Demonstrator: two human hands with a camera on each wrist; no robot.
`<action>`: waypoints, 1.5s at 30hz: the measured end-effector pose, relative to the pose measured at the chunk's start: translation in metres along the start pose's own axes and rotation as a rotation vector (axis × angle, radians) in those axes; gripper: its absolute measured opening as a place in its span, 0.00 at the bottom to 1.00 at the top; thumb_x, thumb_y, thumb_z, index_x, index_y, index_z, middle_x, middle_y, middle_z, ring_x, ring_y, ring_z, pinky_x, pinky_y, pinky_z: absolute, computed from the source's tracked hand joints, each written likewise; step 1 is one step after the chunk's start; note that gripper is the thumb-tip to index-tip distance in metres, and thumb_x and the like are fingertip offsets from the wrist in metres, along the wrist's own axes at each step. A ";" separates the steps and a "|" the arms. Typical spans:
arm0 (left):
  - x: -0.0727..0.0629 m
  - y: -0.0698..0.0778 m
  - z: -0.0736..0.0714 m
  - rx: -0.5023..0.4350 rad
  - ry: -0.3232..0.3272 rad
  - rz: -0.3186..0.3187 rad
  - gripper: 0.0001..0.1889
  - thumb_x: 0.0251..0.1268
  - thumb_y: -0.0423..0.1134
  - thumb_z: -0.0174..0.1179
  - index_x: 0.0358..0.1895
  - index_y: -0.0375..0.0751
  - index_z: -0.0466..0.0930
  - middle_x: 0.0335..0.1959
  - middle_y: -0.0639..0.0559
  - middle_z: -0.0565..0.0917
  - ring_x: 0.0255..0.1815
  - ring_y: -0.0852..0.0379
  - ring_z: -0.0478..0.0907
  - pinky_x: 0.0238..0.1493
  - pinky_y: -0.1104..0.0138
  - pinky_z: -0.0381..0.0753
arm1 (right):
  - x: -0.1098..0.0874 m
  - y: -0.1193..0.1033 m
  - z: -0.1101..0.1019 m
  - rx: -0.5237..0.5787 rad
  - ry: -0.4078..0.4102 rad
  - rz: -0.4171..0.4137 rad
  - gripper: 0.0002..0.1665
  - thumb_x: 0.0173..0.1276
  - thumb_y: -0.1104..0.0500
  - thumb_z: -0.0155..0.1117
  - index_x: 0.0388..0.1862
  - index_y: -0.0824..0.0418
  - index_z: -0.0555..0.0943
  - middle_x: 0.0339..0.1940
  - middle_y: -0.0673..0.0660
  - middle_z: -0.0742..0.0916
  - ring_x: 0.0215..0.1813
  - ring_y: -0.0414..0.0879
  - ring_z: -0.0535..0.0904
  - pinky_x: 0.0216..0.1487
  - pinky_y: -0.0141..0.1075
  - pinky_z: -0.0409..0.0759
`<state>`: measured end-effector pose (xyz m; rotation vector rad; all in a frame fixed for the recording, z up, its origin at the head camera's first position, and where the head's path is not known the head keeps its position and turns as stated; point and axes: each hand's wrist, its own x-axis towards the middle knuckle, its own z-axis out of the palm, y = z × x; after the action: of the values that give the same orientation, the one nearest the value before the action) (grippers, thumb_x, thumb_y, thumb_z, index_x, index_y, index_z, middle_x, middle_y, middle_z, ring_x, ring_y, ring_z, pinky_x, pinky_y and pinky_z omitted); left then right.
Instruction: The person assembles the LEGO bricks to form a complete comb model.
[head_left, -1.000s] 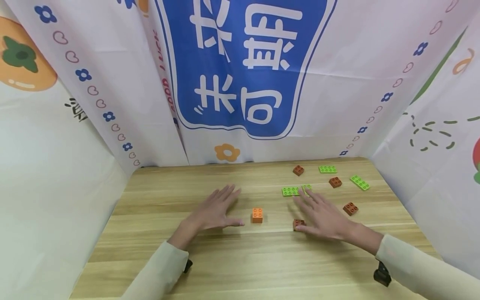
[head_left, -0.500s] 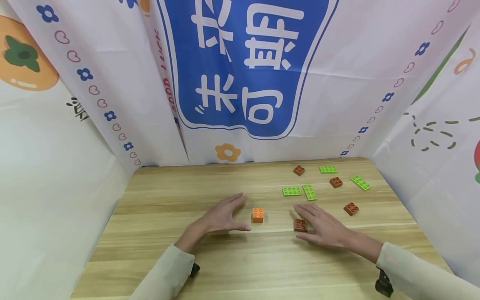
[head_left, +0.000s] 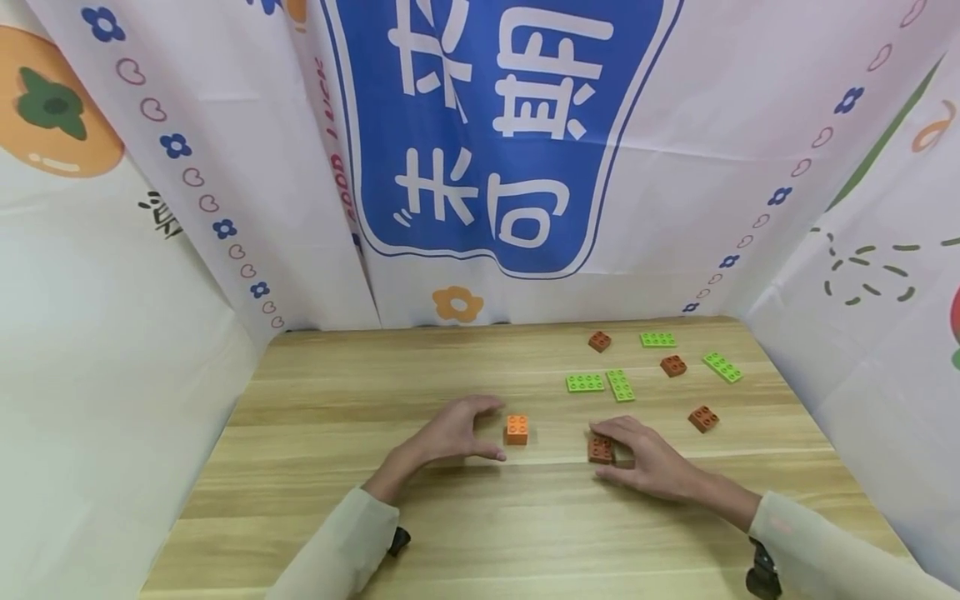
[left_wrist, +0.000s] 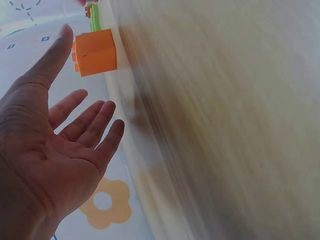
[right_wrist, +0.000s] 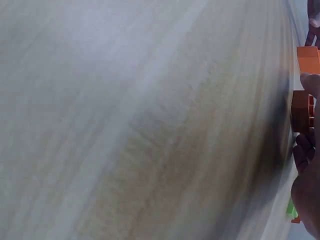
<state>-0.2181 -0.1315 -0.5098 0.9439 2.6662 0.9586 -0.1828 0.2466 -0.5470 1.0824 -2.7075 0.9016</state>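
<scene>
In the head view an orange toy building brick (head_left: 517, 430) stands on the wooden table, studs up. My left hand (head_left: 452, 429) is just left of it, thumb and fingers spread apart, not touching it; the left wrist view shows the same gap before the orange brick (left_wrist: 96, 52). A brown brick (head_left: 600, 450) lies to the right. Around it my right hand (head_left: 648, 458) holds thumb and fingers apart, fingers at its far side and thumb at its near side. In the right wrist view, the brown brick (right_wrist: 301, 111) sits between them; contact is not plain.
Beyond the right hand lie two green plates, one lengthwise (head_left: 585, 383) and one turned (head_left: 620, 385). Farther back are more green plates (head_left: 657, 340) and brown bricks (head_left: 673, 365). Another brown brick (head_left: 703, 418) lies right of my hand. A printed cloth (head_left: 322, 292) hangs behind the table (head_left: 480, 533).
My left hand has moved right and nearer, towards the orange brick, its fingers bending. The right hand has drawn nearer, uncovering the green plates, and now frames the brown brick. The bricks have not moved.
</scene>
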 end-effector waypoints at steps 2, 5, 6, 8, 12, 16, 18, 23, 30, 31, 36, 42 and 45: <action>0.002 0.001 0.001 -0.003 -0.001 0.007 0.44 0.52 0.51 0.85 0.69 0.32 0.78 0.68 0.39 0.82 0.70 0.43 0.79 0.72 0.52 0.76 | 0.000 0.001 0.002 0.012 0.019 -0.025 0.39 0.63 0.51 0.83 0.69 0.64 0.80 0.63 0.55 0.86 0.63 0.49 0.82 0.62 0.51 0.83; 0.005 0.001 0.003 -0.022 -0.003 0.007 0.42 0.52 0.49 0.85 0.68 0.33 0.79 0.68 0.40 0.82 0.69 0.44 0.79 0.71 0.53 0.77 | 0.001 0.002 0.004 0.020 0.043 -0.037 0.38 0.61 0.54 0.85 0.67 0.64 0.81 0.61 0.54 0.87 0.62 0.48 0.83 0.62 0.50 0.84; 0.006 0.001 0.004 -0.026 -0.002 0.006 0.41 0.52 0.49 0.85 0.68 0.33 0.79 0.67 0.40 0.83 0.69 0.44 0.80 0.71 0.53 0.77 | 0.001 0.002 0.004 0.021 0.051 -0.037 0.38 0.60 0.54 0.85 0.66 0.64 0.82 0.60 0.54 0.87 0.61 0.48 0.83 0.61 0.50 0.84; 0.007 0.001 0.006 -0.035 -0.001 -0.004 0.40 0.53 0.48 0.84 0.67 0.34 0.80 0.67 0.41 0.83 0.69 0.44 0.80 0.70 0.53 0.78 | 0.001 0.003 0.005 0.025 0.064 -0.033 0.37 0.58 0.56 0.86 0.65 0.63 0.83 0.59 0.54 0.88 0.60 0.48 0.84 0.61 0.49 0.84; 0.010 0.004 0.009 -0.038 0.001 -0.017 0.35 0.54 0.47 0.84 0.64 0.36 0.84 0.63 0.43 0.86 0.65 0.47 0.82 0.69 0.54 0.79 | 0.000 0.004 0.005 0.030 0.081 -0.035 0.36 0.56 0.58 0.87 0.63 0.62 0.84 0.57 0.52 0.89 0.58 0.46 0.85 0.60 0.48 0.85; 0.012 0.006 0.012 -0.052 0.007 -0.024 0.32 0.54 0.45 0.84 0.61 0.35 0.85 0.59 0.43 0.88 0.61 0.48 0.85 0.65 0.55 0.82 | 0.000 0.006 0.007 0.052 0.088 -0.043 0.34 0.55 0.60 0.87 0.61 0.62 0.85 0.56 0.52 0.89 0.57 0.46 0.86 0.60 0.45 0.85; 0.013 0.006 0.014 -0.084 0.001 -0.045 0.32 0.55 0.43 0.84 0.62 0.35 0.85 0.58 0.43 0.88 0.59 0.49 0.86 0.63 0.57 0.83 | 0.000 0.008 0.008 0.063 0.090 -0.044 0.34 0.55 0.60 0.87 0.61 0.62 0.85 0.55 0.53 0.90 0.56 0.46 0.86 0.60 0.44 0.85; 0.015 0.006 0.016 -0.209 -0.017 -0.109 0.29 0.59 0.38 0.81 0.63 0.33 0.83 0.60 0.42 0.87 0.60 0.48 0.86 0.61 0.62 0.85 | 0.000 0.011 0.008 0.093 0.100 -0.048 0.30 0.56 0.62 0.86 0.59 0.61 0.86 0.54 0.52 0.90 0.56 0.46 0.87 0.60 0.42 0.85; 0.017 0.005 0.016 -0.284 0.000 -0.124 0.26 0.59 0.34 0.80 0.60 0.31 0.84 0.56 0.41 0.88 0.56 0.49 0.87 0.56 0.66 0.86 | 0.000 0.017 0.010 0.114 0.118 -0.051 0.26 0.58 0.61 0.86 0.56 0.56 0.87 0.52 0.45 0.90 0.54 0.43 0.87 0.57 0.37 0.85; 0.018 0.005 0.016 -0.279 0.004 -0.120 0.25 0.59 0.34 0.80 0.59 0.31 0.84 0.54 0.42 0.89 0.54 0.49 0.87 0.55 0.66 0.87 | 0.000 0.017 0.010 0.115 0.122 -0.056 0.25 0.59 0.60 0.86 0.56 0.55 0.88 0.52 0.45 0.90 0.53 0.42 0.87 0.57 0.37 0.85; 0.021 0.006 0.017 -0.230 0.020 -0.112 0.22 0.58 0.33 0.81 0.55 0.33 0.87 0.49 0.45 0.90 0.49 0.53 0.88 0.50 0.68 0.87 | 0.002 0.015 0.010 0.123 0.138 -0.076 0.24 0.59 0.60 0.85 0.55 0.53 0.88 0.51 0.45 0.90 0.52 0.42 0.88 0.55 0.36 0.86; 0.023 0.007 0.018 -0.227 0.027 -0.142 0.20 0.57 0.33 0.81 0.52 0.35 0.88 0.46 0.47 0.90 0.47 0.55 0.87 0.48 0.71 0.87 | 0.007 0.009 0.008 0.120 0.153 -0.077 0.25 0.57 0.63 0.86 0.54 0.56 0.88 0.50 0.47 0.91 0.51 0.43 0.88 0.55 0.33 0.85; 0.023 0.006 0.018 -0.231 0.029 -0.146 0.19 0.57 0.32 0.81 0.51 0.35 0.88 0.45 0.47 0.90 0.46 0.55 0.87 0.48 0.70 0.87 | 0.010 0.006 0.007 0.116 0.156 -0.073 0.26 0.55 0.64 0.86 0.53 0.57 0.88 0.50 0.47 0.92 0.51 0.43 0.89 0.56 0.34 0.85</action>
<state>-0.2267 -0.1045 -0.5186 0.6814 2.5336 1.2200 -0.1932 0.2406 -0.5528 1.0745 -2.5012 1.0940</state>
